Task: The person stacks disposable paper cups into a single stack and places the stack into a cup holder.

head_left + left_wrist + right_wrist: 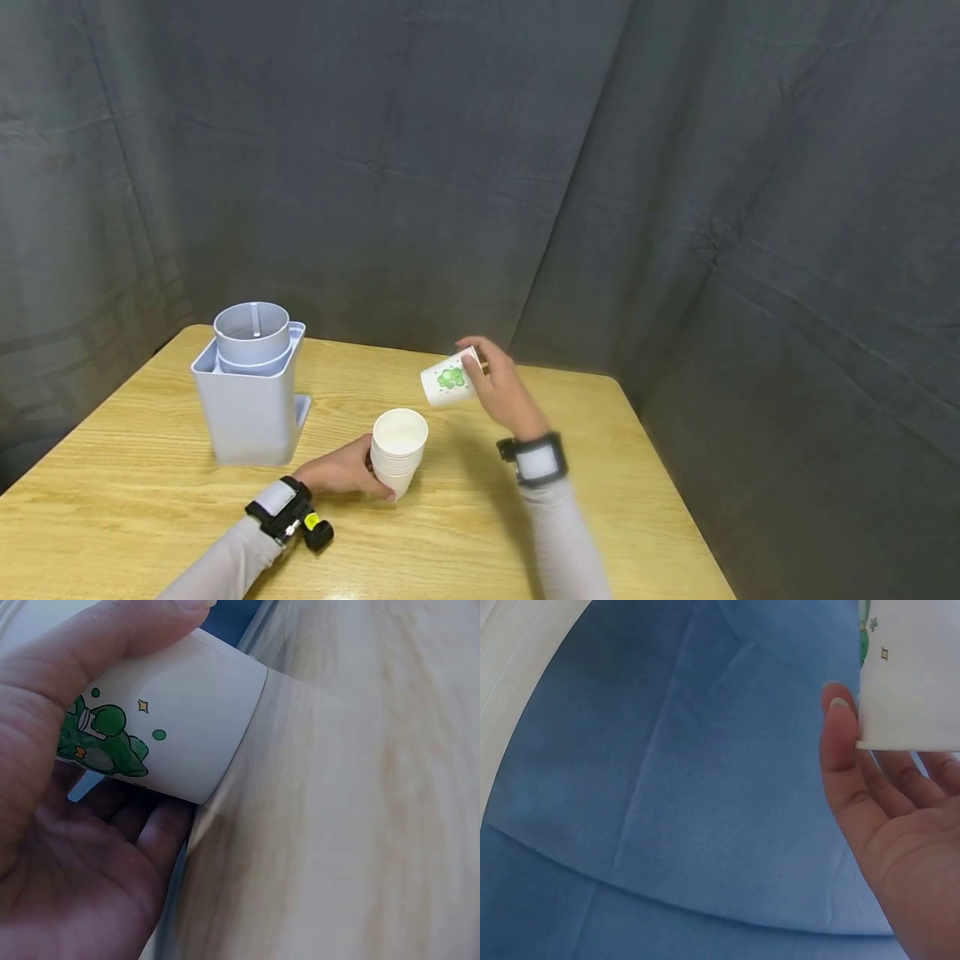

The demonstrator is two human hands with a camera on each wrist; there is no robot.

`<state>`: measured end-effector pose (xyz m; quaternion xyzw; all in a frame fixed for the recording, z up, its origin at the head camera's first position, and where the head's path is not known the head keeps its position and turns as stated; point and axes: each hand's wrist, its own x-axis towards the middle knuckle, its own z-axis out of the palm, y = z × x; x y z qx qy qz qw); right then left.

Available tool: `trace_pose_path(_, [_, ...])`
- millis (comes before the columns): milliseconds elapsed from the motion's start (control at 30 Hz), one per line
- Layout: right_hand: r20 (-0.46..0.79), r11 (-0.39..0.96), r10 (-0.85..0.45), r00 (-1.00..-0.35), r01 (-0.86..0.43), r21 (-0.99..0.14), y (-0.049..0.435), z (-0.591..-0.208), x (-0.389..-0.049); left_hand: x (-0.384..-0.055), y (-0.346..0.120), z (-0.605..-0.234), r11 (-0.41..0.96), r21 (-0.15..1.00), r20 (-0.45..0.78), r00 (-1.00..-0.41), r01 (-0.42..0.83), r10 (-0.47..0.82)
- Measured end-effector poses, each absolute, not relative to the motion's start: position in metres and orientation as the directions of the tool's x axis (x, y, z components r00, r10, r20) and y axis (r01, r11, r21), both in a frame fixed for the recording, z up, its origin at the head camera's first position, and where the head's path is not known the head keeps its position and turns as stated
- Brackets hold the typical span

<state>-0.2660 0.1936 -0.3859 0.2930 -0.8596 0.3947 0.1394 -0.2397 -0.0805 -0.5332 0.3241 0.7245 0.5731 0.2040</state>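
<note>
A stack of white paper cups [400, 450] stands mouth up on the wooden table, and my left hand [345, 468] grips it low around the side. In the left wrist view the thumb lies across the outer cup [202, 712], which bears a green cartoon print. Above the table, to the right of the stack, my right hand [504, 390] holds a single paper cup [450, 377] tilted on its side, green picture showing. The right wrist view has the thumb and fingers at the rim of this cup [911, 682].
A pale grey-blue square container [251, 417] stands on the left of the table [600, 467], with a round cylindrical vessel [252, 333] set in its top. Dark grey curtains [375, 167] hang behind the table and along the right side.
</note>
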Motion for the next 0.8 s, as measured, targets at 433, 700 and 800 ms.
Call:
trace_pose_path(433, [0.541, 0.413, -0.477, -0.692, -0.720, -0.557, 0.177, -0.388, -0.260, -0.239, -0.081, -0.533, 0.141, 0.964, 0.067, -0.714, 0.228, 0.697])
trace_pose_path(700, [0.483, 0.408, -0.518, -0.705, -0.701, -0.585, 0.169, -0.391, -0.255, -0.239, -0.081, -0.531, 0.150, 0.964, 0.055, -0.717, 0.219, 0.695])
trace_pose_path(800, [0.466, 0.428, -0.533, -0.707, -0.700, -0.572, 0.166, -0.392, -0.253, -0.238, -0.080, -0.531, 0.152, 0.964, 0.051, -0.715, 0.217, 0.697])
